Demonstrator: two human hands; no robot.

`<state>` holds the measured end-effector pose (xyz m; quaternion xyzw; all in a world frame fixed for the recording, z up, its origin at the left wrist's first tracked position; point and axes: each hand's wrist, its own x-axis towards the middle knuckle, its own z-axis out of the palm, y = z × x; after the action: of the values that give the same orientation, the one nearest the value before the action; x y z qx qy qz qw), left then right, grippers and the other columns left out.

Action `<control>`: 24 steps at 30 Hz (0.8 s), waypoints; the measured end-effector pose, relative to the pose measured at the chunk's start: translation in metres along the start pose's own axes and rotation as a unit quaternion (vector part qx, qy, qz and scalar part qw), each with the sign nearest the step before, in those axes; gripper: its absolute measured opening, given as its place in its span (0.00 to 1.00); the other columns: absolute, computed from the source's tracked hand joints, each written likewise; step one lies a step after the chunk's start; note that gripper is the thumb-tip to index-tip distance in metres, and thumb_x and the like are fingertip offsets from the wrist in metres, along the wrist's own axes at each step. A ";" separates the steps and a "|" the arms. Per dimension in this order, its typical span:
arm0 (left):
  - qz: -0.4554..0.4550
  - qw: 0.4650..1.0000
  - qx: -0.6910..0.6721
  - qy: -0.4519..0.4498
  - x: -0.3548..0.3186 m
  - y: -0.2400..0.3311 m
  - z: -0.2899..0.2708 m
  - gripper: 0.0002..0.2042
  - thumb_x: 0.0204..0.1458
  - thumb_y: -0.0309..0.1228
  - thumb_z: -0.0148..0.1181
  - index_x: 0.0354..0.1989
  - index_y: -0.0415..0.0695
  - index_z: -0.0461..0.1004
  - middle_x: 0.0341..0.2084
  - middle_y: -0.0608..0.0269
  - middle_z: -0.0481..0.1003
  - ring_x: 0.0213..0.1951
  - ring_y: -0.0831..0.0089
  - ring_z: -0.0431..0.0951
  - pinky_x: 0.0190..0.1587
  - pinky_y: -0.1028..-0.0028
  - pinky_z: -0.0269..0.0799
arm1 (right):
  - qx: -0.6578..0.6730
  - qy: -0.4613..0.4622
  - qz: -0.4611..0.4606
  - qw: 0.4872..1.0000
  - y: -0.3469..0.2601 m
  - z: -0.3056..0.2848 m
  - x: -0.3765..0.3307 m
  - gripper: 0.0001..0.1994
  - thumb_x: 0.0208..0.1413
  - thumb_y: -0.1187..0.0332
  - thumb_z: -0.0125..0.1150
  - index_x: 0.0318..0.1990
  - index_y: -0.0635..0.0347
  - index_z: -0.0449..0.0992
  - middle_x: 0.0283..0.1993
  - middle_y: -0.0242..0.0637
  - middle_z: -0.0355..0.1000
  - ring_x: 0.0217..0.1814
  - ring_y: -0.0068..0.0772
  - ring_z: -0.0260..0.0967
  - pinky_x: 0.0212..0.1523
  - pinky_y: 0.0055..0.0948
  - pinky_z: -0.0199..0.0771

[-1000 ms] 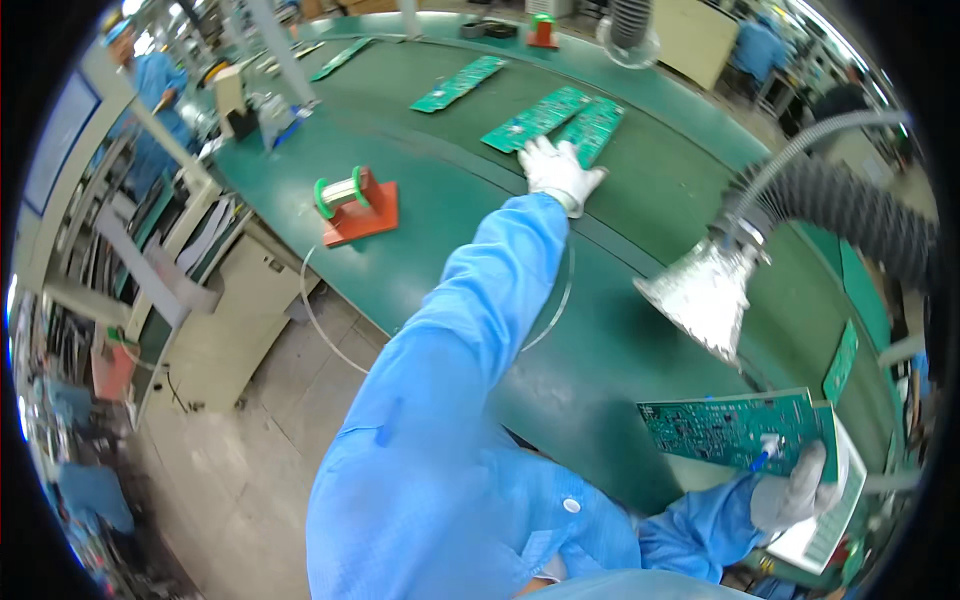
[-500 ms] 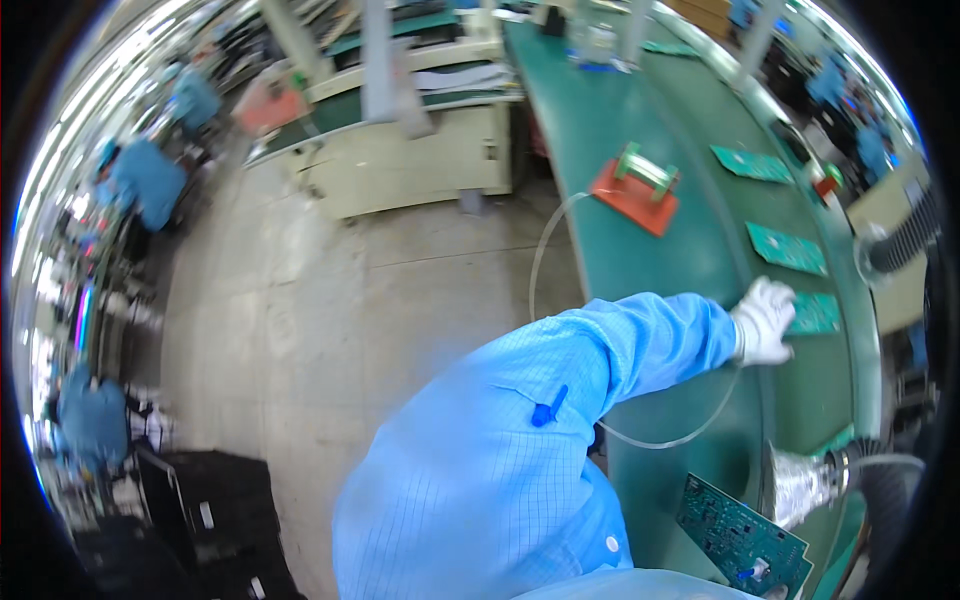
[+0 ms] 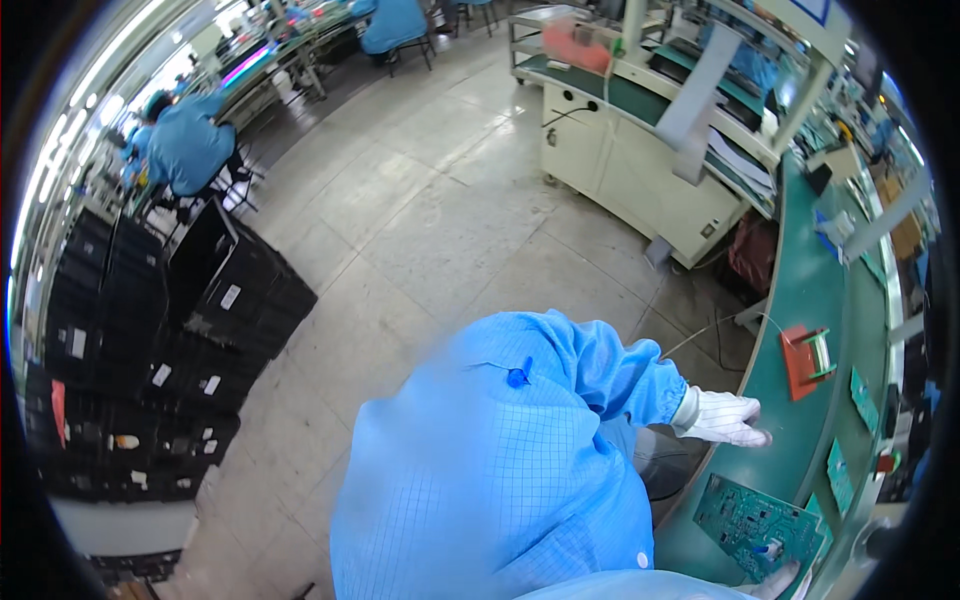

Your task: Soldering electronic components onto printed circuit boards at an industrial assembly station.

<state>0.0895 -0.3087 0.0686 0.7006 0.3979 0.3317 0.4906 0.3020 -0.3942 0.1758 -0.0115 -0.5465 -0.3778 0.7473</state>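
Observation:
My left hand (image 3: pixel 725 418), in a white glove, hovers over the near edge of the green workbench (image 3: pixel 800 290). Its fingers reach forward, a little apart, and nothing shows in them. My right hand (image 3: pixel 780 580), also gloved, is only partly in view at the bottom right. It grips the lower edge of a large green circuit board (image 3: pixel 745 518), which is held tilted and carries a small white part with a blue bit. Beyond my left hand a spool of wire (image 3: pixel 821 354) sits on an orange-red stand (image 3: pixel 797 362).
Smaller green circuit boards (image 3: pixel 839 477) lie in a row along the bench's far strip. Black crates (image 3: pixel 250 300) are stacked on the floor at left. A cream cabinet (image 3: pixel 620 150) stands ahead. A person in blue (image 3: pixel 190 145) sits at another line, far left.
My left hand has drawn back from beside a small circuit board on the strip to the near bench edge. The view has swung left, bringing more floor and crates in.

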 end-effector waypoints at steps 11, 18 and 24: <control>-0.078 0.971 -0.228 0.008 -0.058 -0.013 -0.036 0.38 0.58 0.69 0.40 0.51 0.39 0.66 0.23 0.53 0.76 0.25 0.69 0.80 0.24 0.72 0.75 | -0.635 -0.355 -0.167 0.665 -0.028 -0.036 0.009 0.15 0.65 0.61 0.55 0.43 0.66 0.77 0.41 0.52 0.73 0.48 0.59 0.71 0.52 0.59 0.70; -0.045 0.950 -0.301 0.075 -0.075 0.007 -0.043 0.32 0.59 0.59 0.51 0.47 0.34 0.64 0.22 0.55 0.75 0.21 0.69 0.80 0.23 0.72 0.79 | -0.406 -0.216 0.151 0.875 -0.013 -0.011 0.000 0.19 0.65 0.60 0.55 0.47 0.72 0.75 0.40 0.55 0.74 0.40 0.59 0.72 0.42 0.44 0.74; -0.019 0.955 -0.266 0.129 -0.092 -0.011 -0.051 0.30 0.56 0.54 0.61 0.44 0.33 0.64 0.23 0.56 0.74 0.22 0.70 0.79 0.23 0.71 0.78 | -0.225 -0.174 0.241 0.928 -0.008 0.002 -0.016 0.17 0.62 0.62 0.61 0.48 0.70 0.75 0.41 0.53 0.76 0.38 0.57 0.73 0.40 0.45 0.72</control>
<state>0.0010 -0.3663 0.0662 0.4883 0.3682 0.5037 0.6101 0.2941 -0.3899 0.1601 -0.3764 -0.5496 -0.2915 0.6865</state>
